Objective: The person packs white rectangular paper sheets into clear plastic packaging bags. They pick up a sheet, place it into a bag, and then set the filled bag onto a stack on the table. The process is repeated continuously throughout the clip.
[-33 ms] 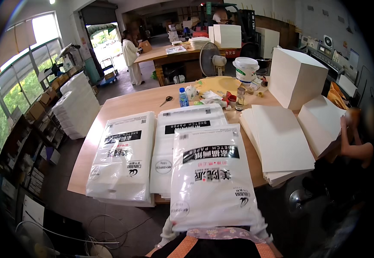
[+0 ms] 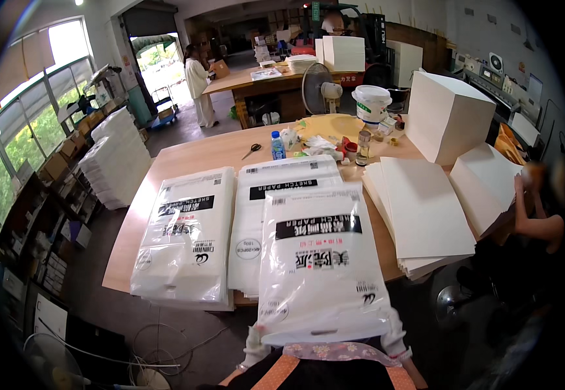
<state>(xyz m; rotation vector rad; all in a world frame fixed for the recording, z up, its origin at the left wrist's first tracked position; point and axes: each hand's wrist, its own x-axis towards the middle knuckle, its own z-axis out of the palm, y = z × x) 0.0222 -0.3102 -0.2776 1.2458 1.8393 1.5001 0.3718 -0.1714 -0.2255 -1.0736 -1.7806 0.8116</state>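
Note:
A clear plastic bag of white paper (image 2: 312,279), printed in black, is held in front of my body at the table's near edge. My left hand (image 2: 255,348), in a white glove, grips its near left corner. At the near right corner my right hand (image 2: 394,338), gloved too, holds the same bag; the bag hides most fingers of both hands. Its far part overlaps a second stack of bagged paper (image 2: 247,214) on the table. To the left lies another stack of the same bags (image 2: 182,240). A handle slot shows at the held bag's near end.
Loose white sheets (image 2: 425,208) lie stacked on the table (image 2: 185,156) at right, below a tall paper block (image 2: 448,117). Scissors (image 2: 252,151), a blue-capped bottle (image 2: 278,146) and a white bucket (image 2: 371,104) stand farther back. Another person's arm (image 2: 539,224) is at far right.
The held bag has shifted slightly away from me and its near end has tipped into view, showing the handle slot. Both hands keep their hold on it.

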